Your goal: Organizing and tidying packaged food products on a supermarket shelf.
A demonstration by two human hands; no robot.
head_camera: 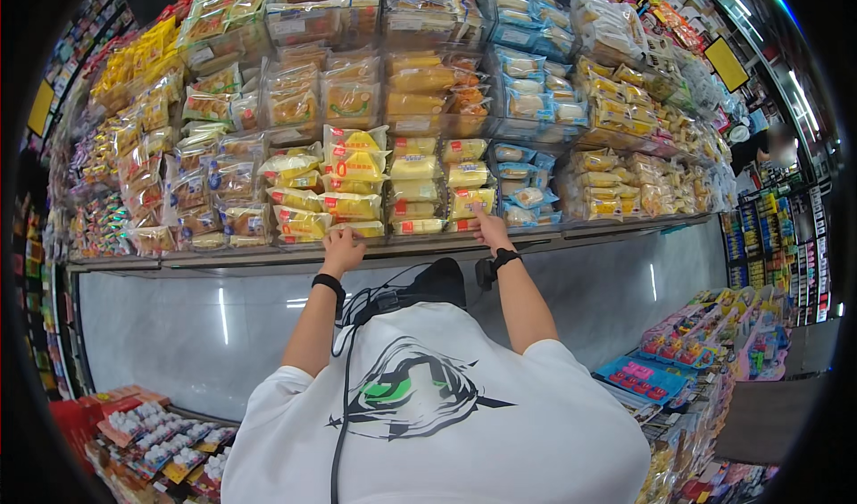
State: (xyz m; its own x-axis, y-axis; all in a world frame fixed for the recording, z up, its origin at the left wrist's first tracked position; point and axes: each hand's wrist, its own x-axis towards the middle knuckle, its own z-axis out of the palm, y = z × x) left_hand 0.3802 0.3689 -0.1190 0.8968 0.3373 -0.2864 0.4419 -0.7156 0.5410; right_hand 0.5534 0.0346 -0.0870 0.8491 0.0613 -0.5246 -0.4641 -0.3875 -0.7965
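Observation:
My left hand (344, 248) rests at the front edge of the display shelf (241, 257), its fingers by the lowest yellow-wrapped pastry pack (359, 228). To its right, my right hand (491, 228) touches a yellow packaged cake (473, 203) in the front row, fingertips on its wrapper; whether the fingers grip it cannot be told. Between the hands stands a column of pale yellow packaged cakes (416, 189). Behind my left hand are stacked yellow triangular packs (355, 152). Blue-edged packs (529, 196) lie just right of my right hand.
Clear dividers separate tiers of packaged bread (351, 99) farther back. A grey floor (161, 330) runs below the shelf. Behind me are racks with toy packs (636, 378) at the right and carded goods (157, 437) at the left. Another person (756, 150) stands at the far right.

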